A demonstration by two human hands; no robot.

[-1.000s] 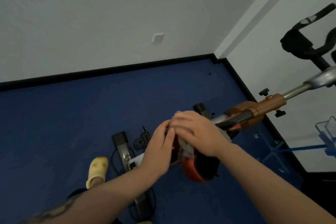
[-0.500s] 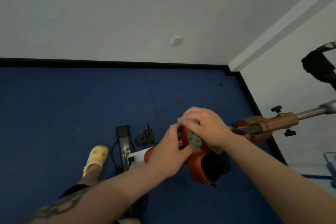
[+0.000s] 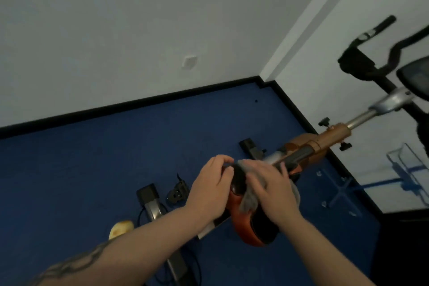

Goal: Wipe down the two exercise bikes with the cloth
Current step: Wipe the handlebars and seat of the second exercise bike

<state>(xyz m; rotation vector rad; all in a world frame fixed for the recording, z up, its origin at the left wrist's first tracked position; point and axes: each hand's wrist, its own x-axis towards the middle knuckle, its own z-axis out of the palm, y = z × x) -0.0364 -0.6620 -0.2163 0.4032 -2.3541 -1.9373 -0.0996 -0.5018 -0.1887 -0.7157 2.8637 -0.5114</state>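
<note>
A person's right hand (image 3: 270,189) presses a grey cloth (image 3: 249,202) flat against the black-and-orange saddle (image 3: 251,225) of an exercise bike (image 3: 301,151), the fingers (image 3: 257,183) spread and nearly straight over the fabric, which bunches out from under the palm on both sides. The left hand (image 3: 212,189) grasps the far left edge of the saddle, its fingers curled over the rim, just beside the cloth. The bike stands at centre on a blue floor (image 3: 92,169), its orange frame running far and right to a chrome post (image 3: 362,118) and black handlebars (image 3: 371,53) by the right-hand wall. A black pedal (image 3: 177,193) and the bike's grey base bar (image 3: 151,204) show left of the hands. A yellow shoe (image 3: 120,228) rests on the floor near the left forearm. A clear plastic stand (image 3: 408,165) sits at far right.
</note>
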